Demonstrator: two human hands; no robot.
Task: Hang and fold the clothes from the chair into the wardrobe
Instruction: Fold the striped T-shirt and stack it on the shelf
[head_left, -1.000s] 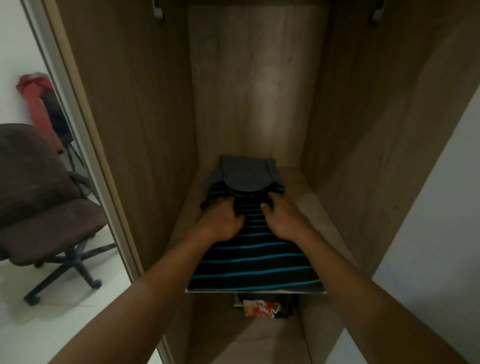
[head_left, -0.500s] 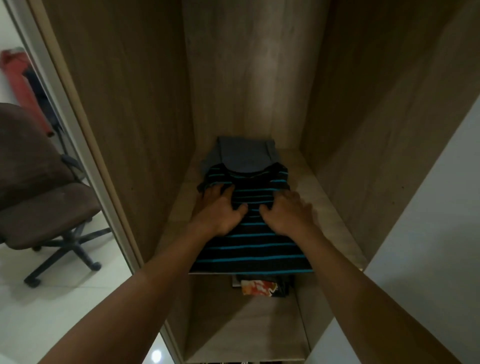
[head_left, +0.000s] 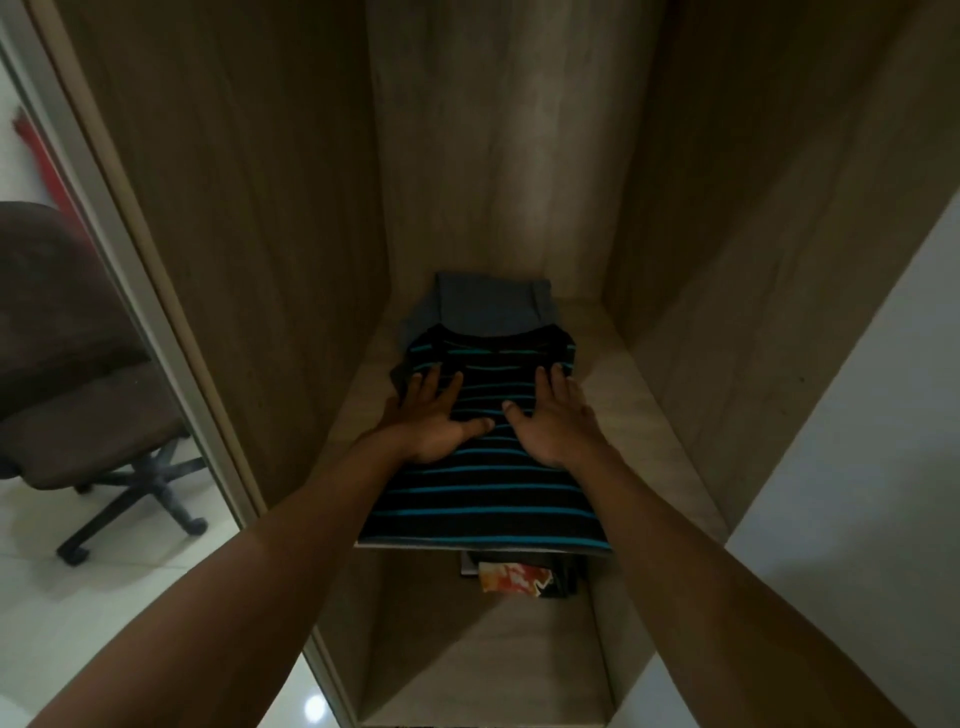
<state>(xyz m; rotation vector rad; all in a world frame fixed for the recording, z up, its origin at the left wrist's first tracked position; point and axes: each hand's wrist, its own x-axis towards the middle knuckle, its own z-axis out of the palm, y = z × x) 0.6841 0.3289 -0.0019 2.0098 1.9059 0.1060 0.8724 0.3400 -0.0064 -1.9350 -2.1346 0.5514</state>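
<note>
Since a second ago my two hands have drawn apart and flattened: they were bunched together with curled fingers at the collar, and now they lie spread, one to each side of the shirt.

Nearest to me, both bare forearms reach forward and down from the bottom corners of the view. Off to my left, outside the wardrobe (head_left: 260, 208), the brown office chair (head_left: 78, 405) stands on the pale tiled floor (head_left: 130, 597); I see no clothes on its seat. Below the arms is the lower shelf (head_left: 493, 670), with an orange printed item (head_left: 511, 578) lying towards its back, partly tucked under the board above.

On the shelf (head_left: 623, 405) above lies the folded striped shirt (head_left: 488, 499), black with blue bands, its front edge level with the lip of the shelf. The left hand (head_left: 436, 421) rests palm down on the shirt's left half, fingers straight and slightly splayed, grasping nothing. The right hand (head_left: 558, 421) lies the same way on the right half, released and flat, its thumb pointing in towards the other thumb; the two thumbs are near but apart.

Beyond the fingertips the shirt's collar edge overlaps a folded grey garment (head_left: 491, 306), which sits close to the wardrobe's back panel. Far left, past the door frame, is a blurred red object (head_left: 31, 145).
</note>
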